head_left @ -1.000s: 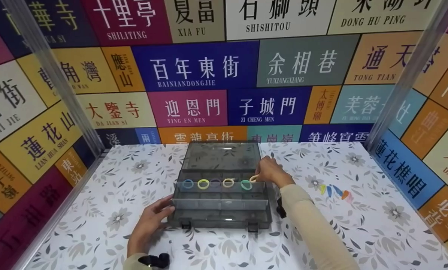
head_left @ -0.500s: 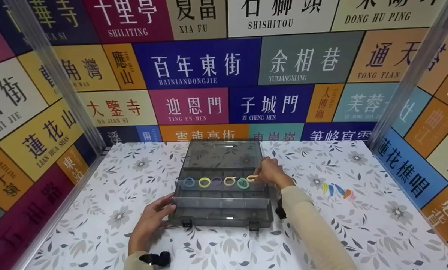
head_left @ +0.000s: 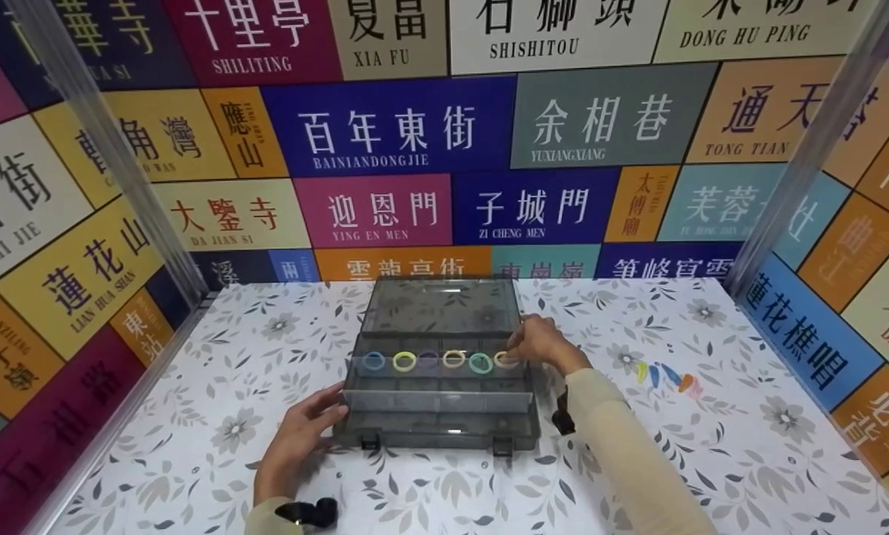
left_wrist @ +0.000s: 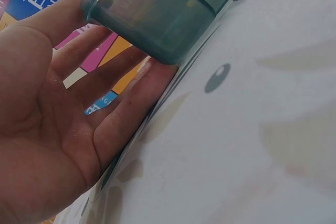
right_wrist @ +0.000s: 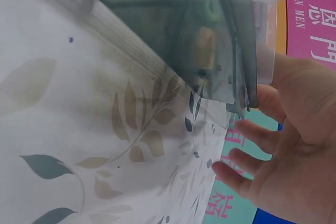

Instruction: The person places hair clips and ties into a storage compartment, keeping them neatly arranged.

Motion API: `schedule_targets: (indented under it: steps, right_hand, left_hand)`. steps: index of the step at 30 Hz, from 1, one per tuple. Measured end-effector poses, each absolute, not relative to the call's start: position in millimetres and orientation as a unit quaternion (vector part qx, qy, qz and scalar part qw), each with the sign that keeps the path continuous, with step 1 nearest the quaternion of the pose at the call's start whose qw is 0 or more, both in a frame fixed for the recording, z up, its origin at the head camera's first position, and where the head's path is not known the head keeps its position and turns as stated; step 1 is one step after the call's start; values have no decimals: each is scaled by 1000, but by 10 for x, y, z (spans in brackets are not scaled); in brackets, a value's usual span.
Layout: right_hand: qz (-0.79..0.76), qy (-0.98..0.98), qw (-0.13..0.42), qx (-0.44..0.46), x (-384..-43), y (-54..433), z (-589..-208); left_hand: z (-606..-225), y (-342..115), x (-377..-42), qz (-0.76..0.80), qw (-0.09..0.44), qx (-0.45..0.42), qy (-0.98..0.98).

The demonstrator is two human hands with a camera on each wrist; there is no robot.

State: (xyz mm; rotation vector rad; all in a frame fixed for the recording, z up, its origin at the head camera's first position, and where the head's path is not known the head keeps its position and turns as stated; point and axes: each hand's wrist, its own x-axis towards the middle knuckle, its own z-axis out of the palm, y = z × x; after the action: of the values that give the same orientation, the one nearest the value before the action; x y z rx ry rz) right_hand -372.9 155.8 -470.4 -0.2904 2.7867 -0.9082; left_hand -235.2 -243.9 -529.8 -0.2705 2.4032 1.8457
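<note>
A grey see-through compartment box [head_left: 438, 440] stands with its lid [head_left: 443, 308] laid back. Across its back row run several small rings that look like hair ties: blue [head_left: 374, 361], yellow [head_left: 404, 362], purple [head_left: 429, 360], beige [head_left: 454, 360] and green [head_left: 480, 362]. My right hand [head_left: 545, 343] pinches another beige hair tie [head_left: 505, 360] at the right end of that row. In the right wrist view its thumb and index fingertips are hidden behind the box wall. My left hand [head_left: 305, 431] rests against the box's left side, fingers extended, thumb at the wall in the left wrist view.
Several small coloured pieces, yellow [head_left: 642, 372], blue [head_left: 655, 374], orange [head_left: 686, 383] and pink, lie on the flower-patterned tablecloth [head_left: 742, 461] right of the box. Walls of coloured signs [head_left: 389, 126] surround the table at the back and sides.
My right hand has lowered the beige hair tie, which now lines up with the others in the row. My left hand stays at the box's side.
</note>
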Motion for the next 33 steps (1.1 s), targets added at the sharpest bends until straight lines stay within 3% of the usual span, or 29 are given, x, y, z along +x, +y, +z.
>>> schedule_targets:
  steps: [13, 26, 33]
  right_hand:
    - [-423, 890, 78, -151, -3625, 1793, -4683]
    - [-547, 827, -16, -127, -3165, 2053, -4572]
    - [-545, 830, -59, -105, -3102, 2352, -4586]
  left_hand:
    - [-5312, -2448, -2365, 615, 57, -85, 782]
    - [-5308, -2444, -2363, 619, 49, -80, 780]
    - [-5305, -2445, -2363, 609, 58, -85, 786]
